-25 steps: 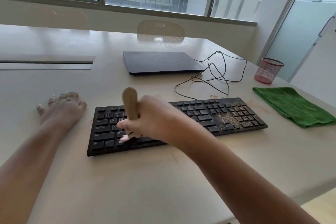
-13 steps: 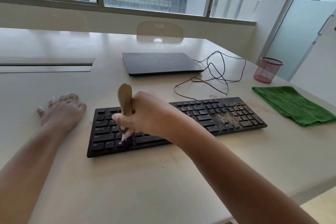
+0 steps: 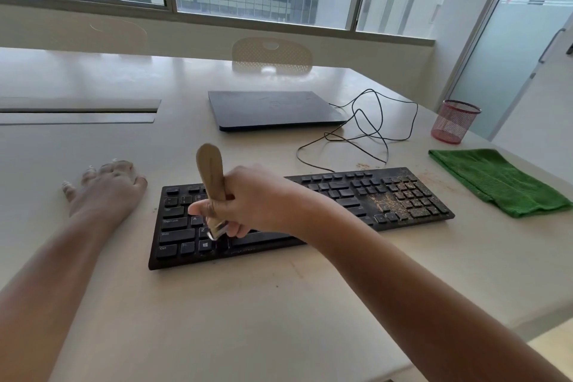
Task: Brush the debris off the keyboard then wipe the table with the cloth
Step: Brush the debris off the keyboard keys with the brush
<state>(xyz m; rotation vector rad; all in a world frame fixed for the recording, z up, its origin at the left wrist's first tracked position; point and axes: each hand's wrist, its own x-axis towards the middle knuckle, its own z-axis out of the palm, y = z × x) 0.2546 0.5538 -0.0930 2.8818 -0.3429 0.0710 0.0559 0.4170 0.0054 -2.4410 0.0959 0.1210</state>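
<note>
A black keyboard (image 3: 341, 195) lies across the middle of the beige table (image 3: 248, 319). Brown debris (image 3: 387, 200) covers its right part and number pad. My right hand (image 3: 251, 198) grips a wooden-handled brush (image 3: 210, 170) upright over the keyboard's left half, its bristle end down at the lower-left keys and mostly hidden by my fingers. My left hand (image 3: 105, 186) rests flat on the table just left of the keyboard. A folded green cloth (image 3: 496, 180) lies on the table to the right of the keyboard.
A closed dark laptop (image 3: 273, 108) sits behind the keyboard, with a tangled black cable (image 3: 372, 127) beside it. A red mesh cup (image 3: 454, 121) stands at the far right. Some crumbs (image 3: 361, 165) lie on the table behind the keyboard. A chair back (image 3: 271, 54) shows beyond the table.
My right hand has shifted the brush slightly over the lower-left keys, with the handle tipping a little. My left hand has stayed in place.
</note>
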